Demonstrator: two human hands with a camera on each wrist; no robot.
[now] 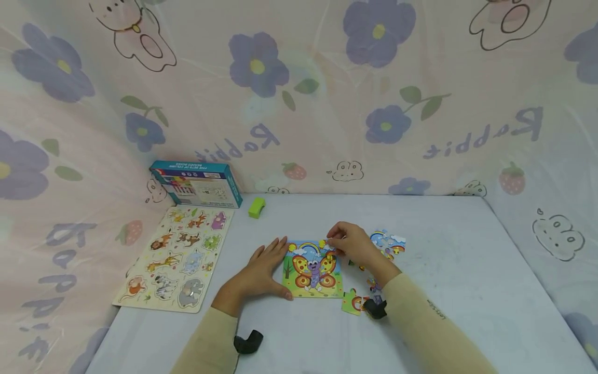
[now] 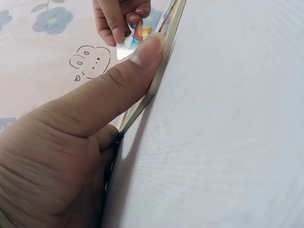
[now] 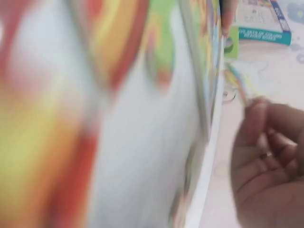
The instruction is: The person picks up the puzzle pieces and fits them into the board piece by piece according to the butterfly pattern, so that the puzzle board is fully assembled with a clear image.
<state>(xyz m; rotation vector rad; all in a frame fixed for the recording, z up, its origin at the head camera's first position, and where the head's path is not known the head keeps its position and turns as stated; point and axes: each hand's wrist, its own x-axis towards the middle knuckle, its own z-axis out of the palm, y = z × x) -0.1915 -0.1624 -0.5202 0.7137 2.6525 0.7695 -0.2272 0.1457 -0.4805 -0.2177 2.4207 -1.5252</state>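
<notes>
A square butterfly picture board [image 1: 314,286] lies flat on the white table. My left hand [image 1: 262,271] rests along its left side, fingers stretched out and thumb reaching its lower left corner. In the left wrist view the thumb [image 2: 107,88] lies against the board's edge. Over the board's upper right corner, my right hand [image 1: 354,244] pinches a small colourful jigsaw piece [image 2: 137,38] between thumb and fingertips. The piece [image 3: 241,85] shows nearly edge-on in the right wrist view.
Loose jigsaw pieces [image 1: 388,240] lie right of the board, with another piece [image 1: 351,303] near its lower right corner. An animal board [image 1: 179,252] lies at the left. Behind it stands a teal box [image 1: 203,186], and a green block [image 1: 256,207] sits nearby.
</notes>
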